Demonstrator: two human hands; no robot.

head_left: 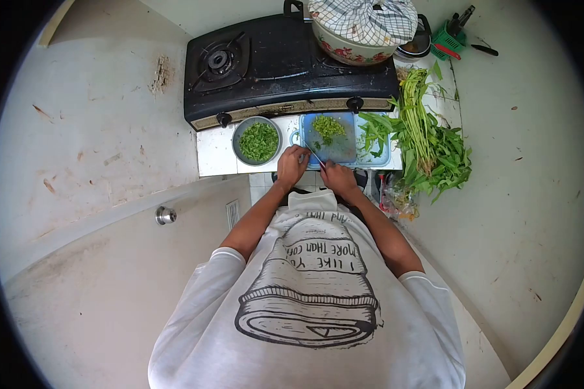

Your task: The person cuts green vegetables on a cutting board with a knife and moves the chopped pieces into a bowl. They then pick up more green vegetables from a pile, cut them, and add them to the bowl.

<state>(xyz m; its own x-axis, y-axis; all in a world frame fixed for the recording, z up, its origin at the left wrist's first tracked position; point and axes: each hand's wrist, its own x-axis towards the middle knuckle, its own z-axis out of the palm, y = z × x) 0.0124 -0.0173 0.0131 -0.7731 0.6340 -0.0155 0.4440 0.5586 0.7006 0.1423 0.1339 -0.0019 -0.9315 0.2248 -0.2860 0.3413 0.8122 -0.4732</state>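
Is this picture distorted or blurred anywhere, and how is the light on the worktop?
Head view: strong fisheye, black corners, wall lines bend; light soft and even, no hard shadows or glare; centre sharp, though left hand, right hand and cutting board show small.

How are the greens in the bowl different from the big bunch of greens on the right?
The chopped greens are tiny bits; the bunch is whole, with long stems and leaves. The chopped greens fill a round bowl left of the cutting board; the bunch lies loose to its right. Both are green and leafy.
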